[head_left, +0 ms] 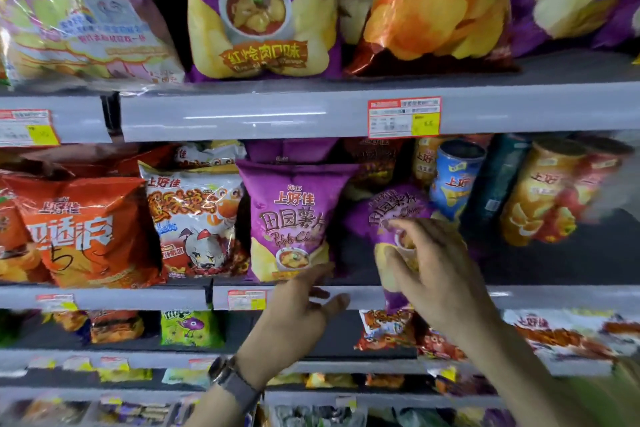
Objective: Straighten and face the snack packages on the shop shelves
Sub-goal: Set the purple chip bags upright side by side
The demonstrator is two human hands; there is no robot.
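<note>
Curling round the lower half of a tilted purple chip bag, the right grip has thumb and fingers closed on the film. The bag leans to the right, and its bottom seam hangs just past the front rim of the middle shelf. The left grip is released, with fingers spread and their tips at the bottom corner of the upright purple bag just beside it. I cannot tell whether they touch it.

To my eye these 2 bags are light, puffed with air and slick, so the film would slide or crumple under a hard squeeze and the chips inside would break. A better hold looks to be both side edges or the top seam, tipping the leaning bag upright until its front matches its neighbour.

Further out, a white snack bag and an orange bag stand to the left, and leaning chip canisters stand to the right.
</note>
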